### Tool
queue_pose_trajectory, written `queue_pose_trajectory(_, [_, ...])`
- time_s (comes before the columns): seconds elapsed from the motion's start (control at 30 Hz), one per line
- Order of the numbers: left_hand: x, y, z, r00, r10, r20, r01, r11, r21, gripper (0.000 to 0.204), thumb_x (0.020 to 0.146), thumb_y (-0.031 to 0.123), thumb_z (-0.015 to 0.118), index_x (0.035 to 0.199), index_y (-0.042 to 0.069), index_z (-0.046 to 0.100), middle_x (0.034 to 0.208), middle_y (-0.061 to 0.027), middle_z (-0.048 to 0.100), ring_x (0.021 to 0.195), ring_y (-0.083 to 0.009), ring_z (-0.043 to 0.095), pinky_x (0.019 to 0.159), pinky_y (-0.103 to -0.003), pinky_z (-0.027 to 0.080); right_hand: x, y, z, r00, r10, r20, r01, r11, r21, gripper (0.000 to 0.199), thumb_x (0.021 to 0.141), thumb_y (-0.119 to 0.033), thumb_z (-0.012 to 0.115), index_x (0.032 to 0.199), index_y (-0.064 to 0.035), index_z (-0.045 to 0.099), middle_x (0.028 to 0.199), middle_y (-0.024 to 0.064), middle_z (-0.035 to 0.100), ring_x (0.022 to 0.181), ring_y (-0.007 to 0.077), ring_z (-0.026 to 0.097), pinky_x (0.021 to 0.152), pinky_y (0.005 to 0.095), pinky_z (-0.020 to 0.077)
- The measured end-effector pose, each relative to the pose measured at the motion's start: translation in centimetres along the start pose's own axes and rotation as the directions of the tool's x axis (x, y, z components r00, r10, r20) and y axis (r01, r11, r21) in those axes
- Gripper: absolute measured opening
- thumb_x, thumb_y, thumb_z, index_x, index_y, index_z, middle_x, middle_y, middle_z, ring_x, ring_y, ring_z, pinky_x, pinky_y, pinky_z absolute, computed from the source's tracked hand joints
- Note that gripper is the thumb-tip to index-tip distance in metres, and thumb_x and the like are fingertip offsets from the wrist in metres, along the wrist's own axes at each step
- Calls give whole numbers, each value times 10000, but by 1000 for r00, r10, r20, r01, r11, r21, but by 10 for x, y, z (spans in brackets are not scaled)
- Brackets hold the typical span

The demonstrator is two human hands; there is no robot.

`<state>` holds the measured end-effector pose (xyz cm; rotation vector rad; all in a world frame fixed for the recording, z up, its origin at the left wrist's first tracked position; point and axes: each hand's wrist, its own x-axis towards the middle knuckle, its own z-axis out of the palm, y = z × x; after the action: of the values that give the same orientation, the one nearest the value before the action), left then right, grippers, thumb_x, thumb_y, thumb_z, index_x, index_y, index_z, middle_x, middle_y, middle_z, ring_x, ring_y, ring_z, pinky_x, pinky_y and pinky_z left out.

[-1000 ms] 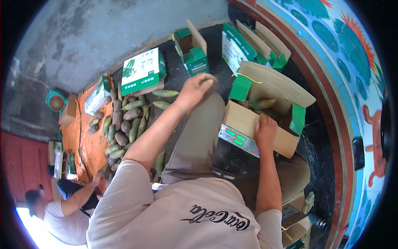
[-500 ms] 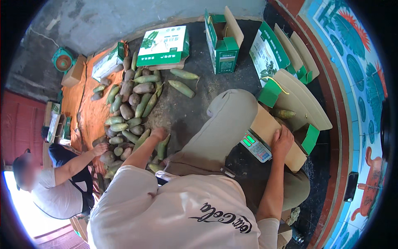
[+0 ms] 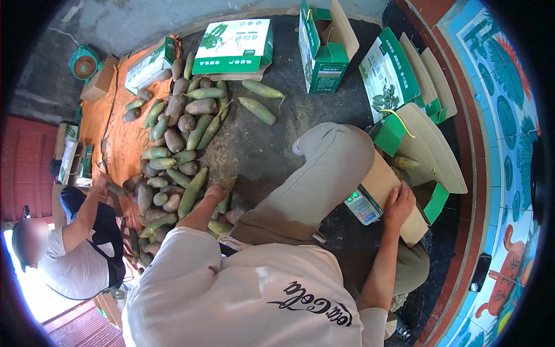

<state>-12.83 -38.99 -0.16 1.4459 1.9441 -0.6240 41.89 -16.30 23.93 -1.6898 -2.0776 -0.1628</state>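
My left hand [image 3: 216, 192] is low at the right edge of a large heap of green and brown radishes [image 3: 175, 140]. It touches, or is right beside, an upright-pointing green radish [image 3: 229, 189]; its fingers are partly hidden, so I cannot tell if they grip. Flat across the brown cardboard flap of an open green-and-white carton [image 3: 433, 149] lies my right hand [image 3: 400, 203], fingers extended. Inside that carton a green radish [image 3: 406, 162] shows. Beside the flap is a digital scale [image 3: 363, 205] with lit green displays, partly covered by the flap.
At left a co-worker's hand [image 3: 103, 179] is by a dark radish [image 3: 117, 189]. A closed carton [image 3: 232, 47] lies behind the heap. Open cartons [image 3: 328, 58] [image 3: 390, 75] stand farther back and right. Two loose radishes [image 3: 258, 110] lie on the dark floor. My bent knee [image 3: 341, 147] rises mid-view.
The view has shifted slightly. My left hand has drawn a little toward me beside the green radish. The co-worker's hand has moved left, away from the heap. My right hand stays on the flap.
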Motion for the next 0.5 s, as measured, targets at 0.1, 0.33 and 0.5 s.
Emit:
queue_pose_trajectory(0.1, [-27, 22, -28, 963, -268, 16, 259, 914, -311, 347, 834, 314, 564, 1118, 125, 628, 1218, -130, 563, 1144, -304, 524, 952, -391, 439, -2, 1, -1, 1000, 25, 13, -24, 999, -32, 333, 875, -198, 520, 1145, -5, 540, 1077, 190, 575, 1003, 373, 512, 894, 458, 371])
queue_pose_trajectory(0.33, [-66, 2, -53, 814, -581, 2, 539, 754, -377, 464, 813, 281, 599, 1233, 124, 479, 1280, -98, 463, 1234, -303, 422, 978, -421, 411, 2, -2, -2, 1000, -3, -3, 3, 1000, -13, 336, 877, -199, 519, 1153, -8, 537, 1047, 204, 576, 970, 383, 513, 861, 458, 382])
queue_pose_trajectory(0.5, [-71, -11, -43, 793, -609, -5, 575, 751, -324, 511, 800, 253, 615, 1264, 124, 446, 1314, -92, 414, 1268, -300, 372, 1014, -424, 361, 3, -3, 1, 998, 35, 53, -33, 999, -29, 341, 883, -207, 508, 1159, -8, 534, 1041, 213, 574, 970, 389, 511, 863, 456, 383])
